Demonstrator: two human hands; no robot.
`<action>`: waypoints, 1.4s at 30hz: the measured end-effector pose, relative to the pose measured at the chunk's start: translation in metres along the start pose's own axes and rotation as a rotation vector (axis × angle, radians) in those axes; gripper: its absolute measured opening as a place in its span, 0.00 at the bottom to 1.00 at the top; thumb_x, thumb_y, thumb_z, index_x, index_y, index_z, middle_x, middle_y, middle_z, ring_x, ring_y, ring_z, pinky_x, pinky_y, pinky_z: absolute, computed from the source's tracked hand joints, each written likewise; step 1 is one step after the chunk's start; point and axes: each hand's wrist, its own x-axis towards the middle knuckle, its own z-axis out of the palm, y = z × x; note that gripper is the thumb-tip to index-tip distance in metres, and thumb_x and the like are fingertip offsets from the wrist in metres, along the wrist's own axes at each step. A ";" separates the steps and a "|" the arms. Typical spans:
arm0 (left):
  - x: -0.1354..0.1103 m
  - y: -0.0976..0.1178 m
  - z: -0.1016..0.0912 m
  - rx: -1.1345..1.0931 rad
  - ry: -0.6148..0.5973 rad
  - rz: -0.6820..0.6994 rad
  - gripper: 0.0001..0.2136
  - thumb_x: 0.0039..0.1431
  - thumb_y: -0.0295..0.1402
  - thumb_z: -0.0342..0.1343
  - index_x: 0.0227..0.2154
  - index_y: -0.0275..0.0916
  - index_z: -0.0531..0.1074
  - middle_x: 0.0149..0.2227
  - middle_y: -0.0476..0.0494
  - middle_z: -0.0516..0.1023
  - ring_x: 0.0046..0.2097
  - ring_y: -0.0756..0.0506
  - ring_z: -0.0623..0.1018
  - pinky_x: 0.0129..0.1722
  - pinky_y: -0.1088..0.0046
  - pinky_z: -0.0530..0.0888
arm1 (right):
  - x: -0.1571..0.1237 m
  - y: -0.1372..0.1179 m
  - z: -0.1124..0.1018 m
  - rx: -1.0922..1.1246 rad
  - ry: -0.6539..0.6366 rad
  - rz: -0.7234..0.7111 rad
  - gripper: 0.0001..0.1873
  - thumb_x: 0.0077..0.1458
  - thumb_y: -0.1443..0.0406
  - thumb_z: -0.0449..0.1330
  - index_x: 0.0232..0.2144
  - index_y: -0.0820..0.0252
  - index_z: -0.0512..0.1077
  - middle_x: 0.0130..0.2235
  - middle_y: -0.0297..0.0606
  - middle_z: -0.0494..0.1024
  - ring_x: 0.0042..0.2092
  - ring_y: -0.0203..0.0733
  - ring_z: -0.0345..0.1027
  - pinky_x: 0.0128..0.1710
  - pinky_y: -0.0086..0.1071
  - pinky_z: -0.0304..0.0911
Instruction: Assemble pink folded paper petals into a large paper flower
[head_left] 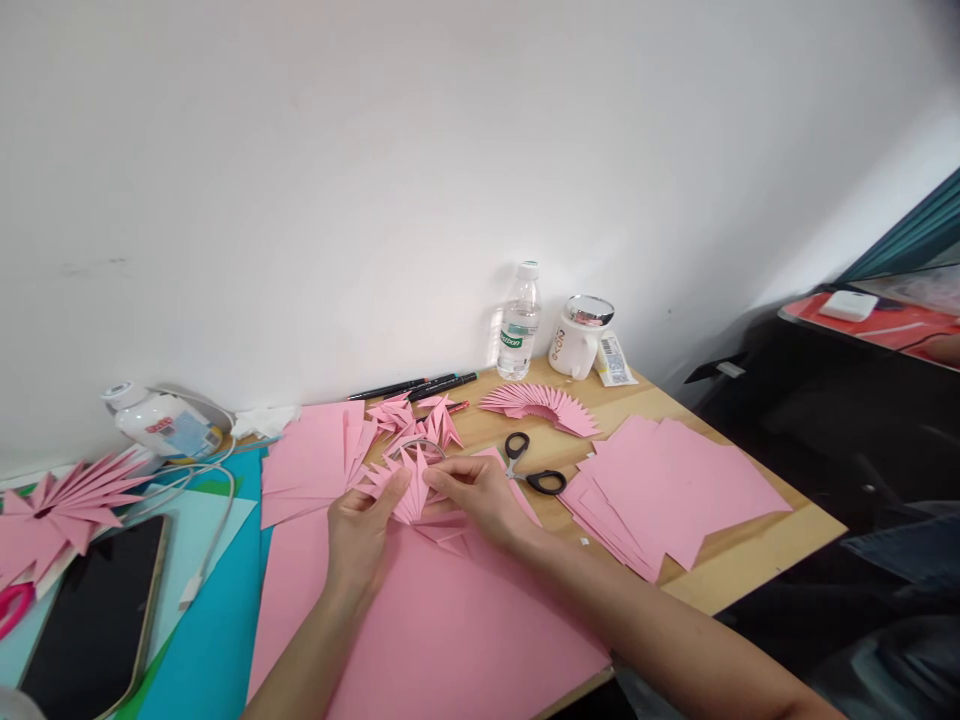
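Note:
Between my two hands is a pointed, folded pink paper fan (409, 492), held over a large pink sheet (465, 630). My left hand (363, 525) pinches its left side with the thumb on top. On the fan's right edge, the thumb and fingertips of my right hand (474, 492) are closed. Loose folded pink paper pieces (442, 425) lie just behind my hands. Black-handled scissors (525, 466) rest open to the right of my right hand. Part of the fan is hidden by my fingers.
A stack of pink sheets (682, 490) lies at right. Behind stand a water bottle (519, 325), a white mug (576, 340) and a curved pleated paper strip (541, 405). Pens (420, 387) lie by the wall. At left are a phone (97, 620), a cable (225, 530) and a white bottle (165, 420).

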 end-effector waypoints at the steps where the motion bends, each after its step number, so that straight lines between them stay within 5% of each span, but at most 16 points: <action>1: 0.000 -0.001 0.000 0.001 0.001 0.000 0.15 0.32 0.30 0.69 0.29 0.33 0.80 0.31 0.40 0.81 0.37 0.40 0.78 0.38 0.65 0.74 | 0.000 0.000 0.000 -0.008 0.007 0.007 0.15 0.41 0.55 0.65 0.20 0.63 0.76 0.24 0.35 0.75 0.28 0.36 0.67 0.30 0.29 0.65; 14: -0.001 0.000 0.000 0.053 0.036 0.010 0.12 0.31 0.32 0.70 0.23 0.33 0.79 0.25 0.42 0.80 0.29 0.44 0.77 0.30 0.70 0.73 | 0.001 -0.003 0.001 0.061 0.022 0.064 0.16 0.40 0.54 0.65 0.21 0.64 0.76 0.23 0.34 0.74 0.27 0.35 0.67 0.29 0.30 0.67; 21: 0.001 -0.003 -0.002 0.001 0.031 0.011 0.13 0.32 0.30 0.69 0.27 0.33 0.79 0.26 0.41 0.80 0.32 0.42 0.78 0.29 0.70 0.73 | 0.000 -0.003 0.001 0.143 -0.084 0.027 0.15 0.37 0.56 0.68 0.25 0.62 0.77 0.26 0.34 0.76 0.30 0.36 0.69 0.35 0.31 0.66; 28: -0.002 0.002 0.000 -0.010 0.062 -0.030 0.14 0.29 0.30 0.70 0.25 0.32 0.79 0.25 0.41 0.80 0.28 0.45 0.77 0.24 0.73 0.71 | -0.001 -0.003 0.003 0.180 -0.025 0.093 0.18 0.31 0.53 0.70 0.19 0.63 0.74 0.23 0.33 0.74 0.27 0.36 0.68 0.32 0.32 0.66; 42: -0.001 -0.001 -0.001 -0.017 0.111 -0.064 0.13 0.31 0.27 0.69 0.26 0.33 0.79 0.24 0.44 0.80 0.31 0.43 0.78 0.31 0.70 0.74 | -0.004 -0.001 0.010 0.139 0.019 0.053 0.15 0.37 0.56 0.68 0.20 0.62 0.74 0.25 0.34 0.75 0.29 0.36 0.68 0.35 0.32 0.65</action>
